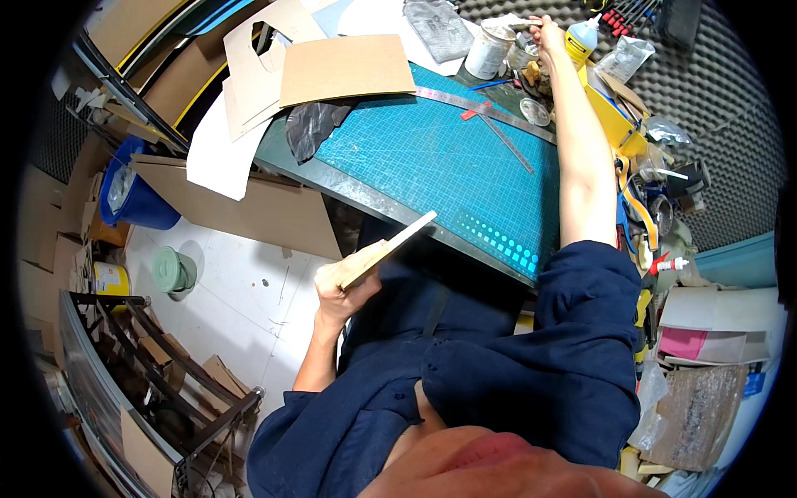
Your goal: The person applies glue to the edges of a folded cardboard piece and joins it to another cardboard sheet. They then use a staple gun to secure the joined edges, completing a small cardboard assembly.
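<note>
My left hand (339, 290) is closed round a thin, flat light-brown board (390, 251), seen nearly edge-on and tilted up in front of my body. My right arm stretches to the far side of the table. There, my right hand (548, 40) pinches a slim whitish tool (521, 22), whose far end reaches over the white can (490, 51). The tool's exact kind is too small to make out. Below the right hand, small jars and bits crowd the table's edge, and a bottle with a yellow label (580, 40) stands just to the right.
A green cutting mat (398, 158) covers much of the dark table, with a steel ruler (473, 104) and a smaller red-and-metal square (508, 143) on it. Brown board (349, 70) overlaps its far left. Tools crowd the right; a blue bucket (137, 187) stands on the floor.
</note>
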### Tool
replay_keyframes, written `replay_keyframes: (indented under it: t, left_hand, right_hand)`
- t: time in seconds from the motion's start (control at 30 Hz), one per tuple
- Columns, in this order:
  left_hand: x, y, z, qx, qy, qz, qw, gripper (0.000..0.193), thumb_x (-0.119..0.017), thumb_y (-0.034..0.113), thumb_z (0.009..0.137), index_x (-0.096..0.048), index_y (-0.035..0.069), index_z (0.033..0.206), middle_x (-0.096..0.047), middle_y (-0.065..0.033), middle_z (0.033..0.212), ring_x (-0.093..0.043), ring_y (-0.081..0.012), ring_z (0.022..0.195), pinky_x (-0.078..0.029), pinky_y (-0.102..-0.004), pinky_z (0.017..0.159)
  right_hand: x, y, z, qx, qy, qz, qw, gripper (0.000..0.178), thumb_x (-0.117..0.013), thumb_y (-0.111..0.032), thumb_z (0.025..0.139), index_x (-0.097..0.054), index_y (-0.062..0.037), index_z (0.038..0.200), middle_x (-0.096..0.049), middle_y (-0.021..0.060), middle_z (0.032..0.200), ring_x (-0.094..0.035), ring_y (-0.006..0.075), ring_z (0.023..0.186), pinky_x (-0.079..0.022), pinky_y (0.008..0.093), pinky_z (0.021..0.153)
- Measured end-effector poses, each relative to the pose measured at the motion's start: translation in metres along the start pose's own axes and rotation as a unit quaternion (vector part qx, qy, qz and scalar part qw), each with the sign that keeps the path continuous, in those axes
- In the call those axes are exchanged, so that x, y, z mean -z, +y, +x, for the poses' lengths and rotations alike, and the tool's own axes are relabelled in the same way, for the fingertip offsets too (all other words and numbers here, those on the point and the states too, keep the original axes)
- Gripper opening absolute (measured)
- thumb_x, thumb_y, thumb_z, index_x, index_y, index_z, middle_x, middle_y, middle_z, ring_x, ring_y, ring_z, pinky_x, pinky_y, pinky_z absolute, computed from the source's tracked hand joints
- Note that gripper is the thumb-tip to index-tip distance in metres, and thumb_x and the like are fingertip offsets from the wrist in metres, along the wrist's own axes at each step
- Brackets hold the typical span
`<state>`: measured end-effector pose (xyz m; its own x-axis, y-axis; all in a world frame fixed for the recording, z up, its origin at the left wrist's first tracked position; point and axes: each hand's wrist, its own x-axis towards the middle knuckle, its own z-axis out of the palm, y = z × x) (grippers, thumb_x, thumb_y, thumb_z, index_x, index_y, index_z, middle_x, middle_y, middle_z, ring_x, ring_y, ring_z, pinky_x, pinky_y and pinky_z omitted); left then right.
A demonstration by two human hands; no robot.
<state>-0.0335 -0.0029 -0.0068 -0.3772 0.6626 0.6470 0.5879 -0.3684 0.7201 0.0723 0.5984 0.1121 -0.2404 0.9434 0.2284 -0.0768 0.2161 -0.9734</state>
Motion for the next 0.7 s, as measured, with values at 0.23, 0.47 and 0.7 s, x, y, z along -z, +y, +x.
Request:
replay_keyframes:
  t: [0.23,0.47,0.7]
  left_hand:
    - [-0.002,-0.001,0.0,-0.008,0.004,0.016,1.0,0.035,-0.067,-0.009,0.067,-0.068,-0.004,0.102,-0.073,-0.0122,0.097,-0.071,-0.0183,0.069,-0.054,-0.0242,0.063]
    - [-0.003,0.0,0.006,-0.026,0.01,0.03,0.999,0.031,-0.068,-0.007,0.07,-0.07,-0.003,0.101,-0.072,-0.0128,0.096,-0.072,-0.0201,0.074,-0.056,-0.0263,0.068]
    - [-0.007,-0.005,0.0,-0.074,0.021,0.033,0.996,0.04,-0.067,-0.01,0.065,-0.068,-0.003,0.104,-0.072,-0.0109,0.099,-0.071,-0.0166,0.07,-0.055,-0.0238,0.061]
  right_hand:
    - [0.025,-0.017,-0.027,-0.021,-0.01,0.107,0.994,0.042,-0.033,-0.034,0.104,-0.063,-0.0043,0.109,-0.059,0.0022,0.068,-0.045,0.008,0.054,-0.035,0.0209,0.049]
    - [0.011,-0.086,-0.197,0.093,-0.153,0.152,0.972,0.037,-0.045,-0.033,0.102,-0.058,0.0002,0.112,-0.064,0.0059,0.082,-0.056,0.0102,0.069,-0.047,0.0222,0.068]
    - [0.007,-0.085,-0.437,0.022,-0.162,0.018,0.986,0.021,-0.057,-0.019,0.097,-0.05,0.0007,0.097,-0.066,0.0151,0.077,-0.063,0.0159,0.063,-0.051,0.0267,0.057]
